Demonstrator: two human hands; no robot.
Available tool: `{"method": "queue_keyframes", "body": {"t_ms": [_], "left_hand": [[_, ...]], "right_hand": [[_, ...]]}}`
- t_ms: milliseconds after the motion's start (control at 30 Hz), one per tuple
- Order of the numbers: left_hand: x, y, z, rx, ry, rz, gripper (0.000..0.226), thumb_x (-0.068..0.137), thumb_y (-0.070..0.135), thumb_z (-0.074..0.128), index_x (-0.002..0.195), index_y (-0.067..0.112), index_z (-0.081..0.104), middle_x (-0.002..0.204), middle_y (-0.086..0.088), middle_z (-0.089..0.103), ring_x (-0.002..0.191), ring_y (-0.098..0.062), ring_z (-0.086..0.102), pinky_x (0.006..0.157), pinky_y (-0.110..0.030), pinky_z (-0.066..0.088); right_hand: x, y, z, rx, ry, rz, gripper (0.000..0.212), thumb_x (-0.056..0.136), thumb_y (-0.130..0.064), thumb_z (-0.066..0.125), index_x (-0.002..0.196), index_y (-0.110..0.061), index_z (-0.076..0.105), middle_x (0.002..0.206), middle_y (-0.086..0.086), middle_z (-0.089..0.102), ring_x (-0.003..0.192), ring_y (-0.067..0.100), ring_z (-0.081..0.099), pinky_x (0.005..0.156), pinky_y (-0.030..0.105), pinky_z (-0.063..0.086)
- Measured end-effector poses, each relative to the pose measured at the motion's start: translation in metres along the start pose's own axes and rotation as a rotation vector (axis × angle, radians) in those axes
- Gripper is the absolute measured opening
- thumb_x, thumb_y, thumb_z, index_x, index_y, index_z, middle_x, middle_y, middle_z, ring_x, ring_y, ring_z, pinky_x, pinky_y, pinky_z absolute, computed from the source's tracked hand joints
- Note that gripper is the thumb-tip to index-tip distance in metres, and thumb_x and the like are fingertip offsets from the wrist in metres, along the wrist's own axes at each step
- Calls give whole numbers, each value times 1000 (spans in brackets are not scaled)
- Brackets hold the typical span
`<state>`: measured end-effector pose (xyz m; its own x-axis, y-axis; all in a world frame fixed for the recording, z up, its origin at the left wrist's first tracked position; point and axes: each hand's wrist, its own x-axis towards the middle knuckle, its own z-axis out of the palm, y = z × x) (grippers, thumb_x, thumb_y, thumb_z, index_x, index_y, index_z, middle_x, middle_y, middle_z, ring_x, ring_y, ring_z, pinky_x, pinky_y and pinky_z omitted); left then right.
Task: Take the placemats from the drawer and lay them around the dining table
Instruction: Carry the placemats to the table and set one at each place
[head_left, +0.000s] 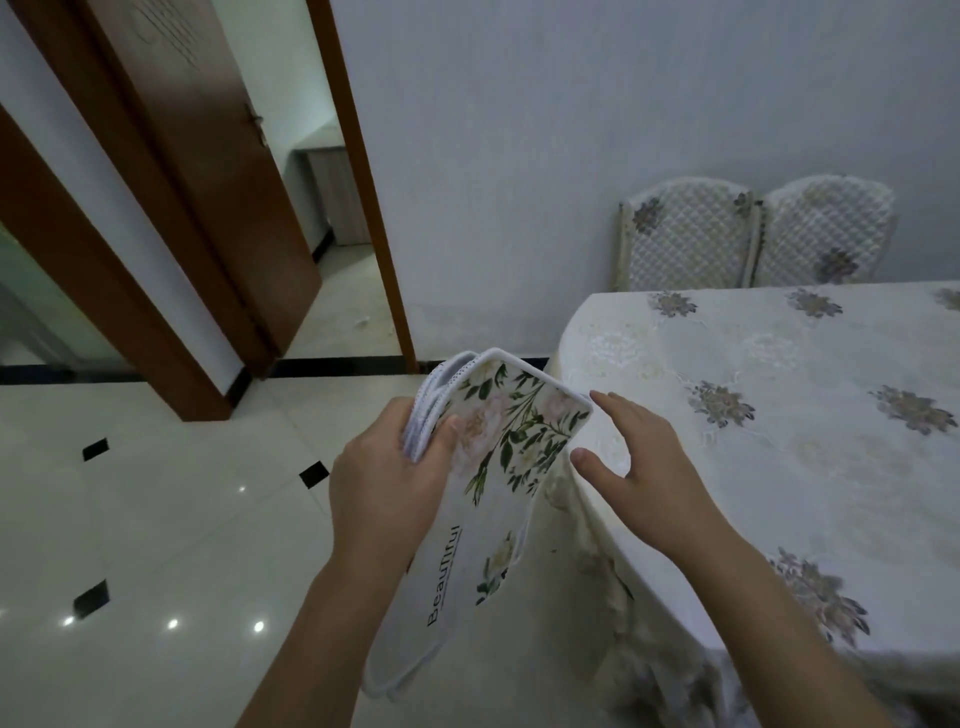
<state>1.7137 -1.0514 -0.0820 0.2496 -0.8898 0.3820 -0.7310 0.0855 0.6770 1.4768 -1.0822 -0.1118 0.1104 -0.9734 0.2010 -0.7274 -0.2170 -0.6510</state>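
the left hand (387, 483) grips a stack of floral placemats (498, 467) by its left edge, thumb on top, holding it in the air just off the dining table's (779, 415) rounded near-left corner. the stack's long axis runs from the person's body up and away, its far end tipped toward the table. the right hand (631, 467) hovers spread wide, holding nothing, just right of the top mat's right edge and nearer the table, so peeling one off probably falls to it.
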Motion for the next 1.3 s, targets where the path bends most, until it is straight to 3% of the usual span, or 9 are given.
{"method": "queue_keyframes", "body": {"t_ms": [133, 367, 533, 733, 900, 1033, 1100, 1233, 1300], "left_hand": [[48, -17, 28, -47, -33, -20, 21, 89, 53, 58, 89, 32, 59, 68, 13, 59, 57, -2, 58, 48, -19, 45], [157, -42, 84, -197, -157, 61, 20, 89, 48, 60, 98, 31, 65, 72, 13, 63, 62, -2, 59, 52, -20, 45], [239, -40, 126, -222, -274, 139, 15, 90, 46, 62, 85, 33, 59, 65, 11, 60, 58, -5, 57, 53, -37, 52], [293, -11, 161, -335, -383, 205, 19, 88, 47, 63, 80, 31, 59, 65, 9, 60, 58, -5, 56, 52, -32, 48], [327, 25, 197, -439, -468, 241, 18, 87, 43, 67, 76, 31, 59, 68, 14, 61, 57, -3, 54, 49, -20, 43], [344, 55, 232, -461, -501, 290, 18, 88, 44, 66, 78, 30, 61, 69, 7, 63, 62, -10, 60, 57, -41, 55], [353, 69, 249, -437, -523, 335, 17, 88, 44, 66, 81, 29, 62, 69, 7, 63, 63, -12, 60, 58, -44, 55], [369, 93, 287, -378, -542, 423, 15, 88, 42, 67, 78, 34, 59, 70, 16, 62, 60, -4, 58, 50, -20, 44], [374, 101, 304, -359, -551, 447, 16, 88, 41, 67, 78, 38, 56, 70, 23, 61, 59, 1, 56, 49, -11, 38]], "right_hand": [[44, 8, 13, -28, 8, 26, 63, 92, -43, 59, 148, -32, 34, 151, -9, 38, 140, 12, 27, 113, 30, 22], [133, 22, 29, -123, 72, 173, 63, 93, -49, 54, 149, -33, 30, 153, -8, 35, 142, 13, 26, 115, 35, 25], [185, 25, 26, -170, 165, 258, 63, 93, -50, 53, 150, -34, 29, 154, -9, 33, 143, 11, 24, 115, 35, 24], [204, 47, 8, -182, 248, 422, 66, 93, -50, 53, 151, -34, 27, 156, -8, 29, 143, 13, 22, 116, 43, 26], [221, 87, -6, -166, 323, 502, 67, 93, -51, 54, 151, -33, 27, 156, -10, 29, 143, 12, 22, 116, 37, 26], [244, 123, -18, -96, 418, 525, 68, 91, -50, 57, 150, -30, 30, 150, -11, 37, 139, 14, 31, 112, 39, 34], [257, 142, -24, -56, 465, 547, 69, 91, -50, 57, 150, -30, 29, 147, -12, 40, 137, 14, 35, 109, 39, 37], [282, 178, -38, -2, 522, 540, 66, 91, -45, 60, 148, -34, 31, 138, -20, 42, 132, 9, 36, 101, 29, 34], [293, 193, -44, 11, 548, 565, 64, 91, -40, 62, 148, -34, 32, 141, -15, 43, 134, 13, 36, 100, 29, 32]]}}
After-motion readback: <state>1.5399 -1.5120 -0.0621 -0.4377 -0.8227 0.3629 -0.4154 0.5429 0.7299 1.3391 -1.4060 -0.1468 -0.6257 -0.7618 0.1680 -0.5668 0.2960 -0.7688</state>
